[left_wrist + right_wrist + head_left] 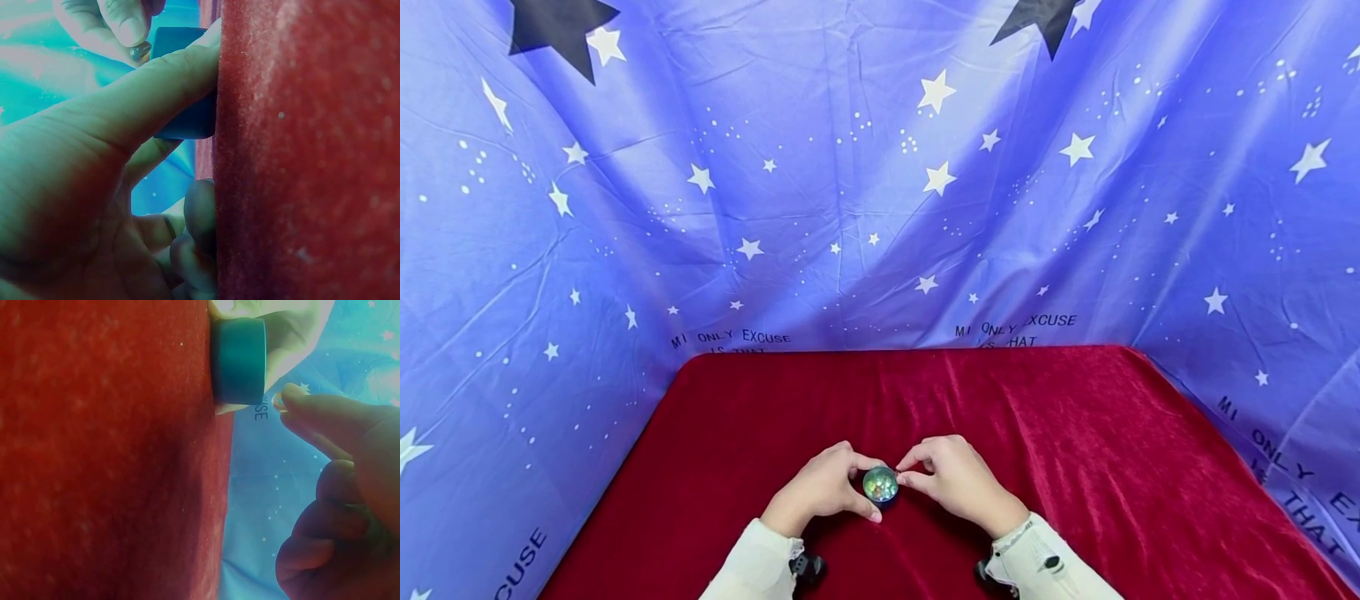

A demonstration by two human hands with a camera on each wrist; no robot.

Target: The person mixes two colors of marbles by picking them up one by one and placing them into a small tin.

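Note:
A small round blue-green container (240,360) stands on the red cloth, its wall plain and smooth. Shiny, glassy pieces (880,483) in green and gold tones fill its open top in the head view. My left hand (826,485) grips the container from the left, thumb on the near side and a finger on the far side. Just right of the rim, my right hand (958,483) pinches a tiny glassy bead (279,402) between thumb and forefinger. The bead looks dark amber (141,52) in the left wrist view, close to the container but apart from it.
Red velvet cloth (1037,433) covers the table, with soft folds to the right. Behind and at both sides hangs a blue-violet curtain (820,192) printed with stars and lettering. Dark wrist devices (808,569) sit at the white sleeves (1052,560).

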